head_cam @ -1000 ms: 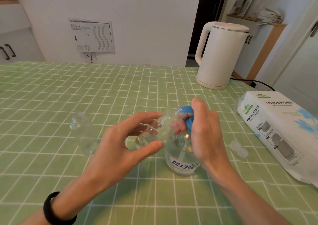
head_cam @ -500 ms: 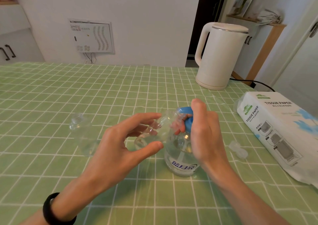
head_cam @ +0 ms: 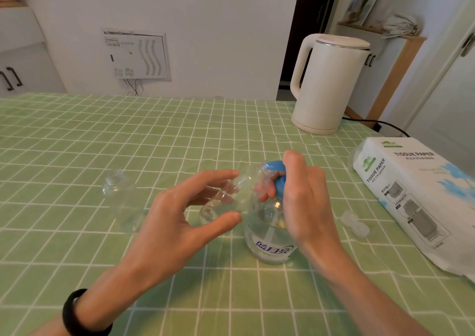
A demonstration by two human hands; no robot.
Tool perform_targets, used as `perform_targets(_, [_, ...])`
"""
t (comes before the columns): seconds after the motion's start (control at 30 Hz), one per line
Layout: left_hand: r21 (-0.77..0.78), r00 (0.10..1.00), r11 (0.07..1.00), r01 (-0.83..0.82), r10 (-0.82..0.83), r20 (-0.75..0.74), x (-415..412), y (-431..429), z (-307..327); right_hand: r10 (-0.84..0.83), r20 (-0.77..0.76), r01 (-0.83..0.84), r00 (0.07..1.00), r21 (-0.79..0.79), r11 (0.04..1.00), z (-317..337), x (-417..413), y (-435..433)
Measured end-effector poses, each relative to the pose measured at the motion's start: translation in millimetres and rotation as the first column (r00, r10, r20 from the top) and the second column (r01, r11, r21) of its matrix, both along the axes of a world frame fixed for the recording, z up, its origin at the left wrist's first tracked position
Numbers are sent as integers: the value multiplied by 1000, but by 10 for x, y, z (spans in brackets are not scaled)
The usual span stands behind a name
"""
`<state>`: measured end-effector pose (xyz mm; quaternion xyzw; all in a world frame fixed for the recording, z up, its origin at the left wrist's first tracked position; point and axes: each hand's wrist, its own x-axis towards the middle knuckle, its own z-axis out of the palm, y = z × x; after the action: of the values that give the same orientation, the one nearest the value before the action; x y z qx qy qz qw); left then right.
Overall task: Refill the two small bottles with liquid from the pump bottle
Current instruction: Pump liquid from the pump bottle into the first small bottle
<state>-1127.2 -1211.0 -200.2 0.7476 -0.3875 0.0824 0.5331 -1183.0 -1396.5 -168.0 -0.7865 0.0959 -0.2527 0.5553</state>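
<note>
— What's out there, by count?

— One pump bottle [head_cam: 270,233] standing on the worktop [head_cam: 64,140], and two little ones. The small bottle [head_cam: 226,197] is held tilted just left of the pump bottle, its mouth up by the blue pump head [head_cam: 272,167]. The second small bottle [head_cam: 120,194] stands upright well to the left. Two clear caps [head_cam: 356,224] (I read them as two, lying close together) sit to the right.

— And the hands?

— The left hand [head_cam: 180,222] grips the tilted small bottle, thumb beneath and fingers [head_cam: 221,175] curved over it. The right hand [head_cam: 305,202] is wrapped round the pump head, one digit on top and the others curled under it.

— Anything else?

— One white kettle [head_cam: 329,83] behind and to the right of the pump bottle, near the worktop's far edge. One tissue pack [head_cam: 416,197] further right, past the caps, running along the right edge. One black wristband [head_cam: 77,312] on the left arm.

— Room to move?

— The right of the pump bottle is tight, with caps and then the pack. To the left and behind lies a broad stretch of green checked cloth, with the second small bottle standing on it.
</note>
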Motion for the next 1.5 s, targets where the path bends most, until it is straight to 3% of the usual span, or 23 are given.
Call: perform_targets(1.5, [12,1000,1000,-5,5,12,15,16,-15,0,10,1,1000,-25,1000,-8,1,-32])
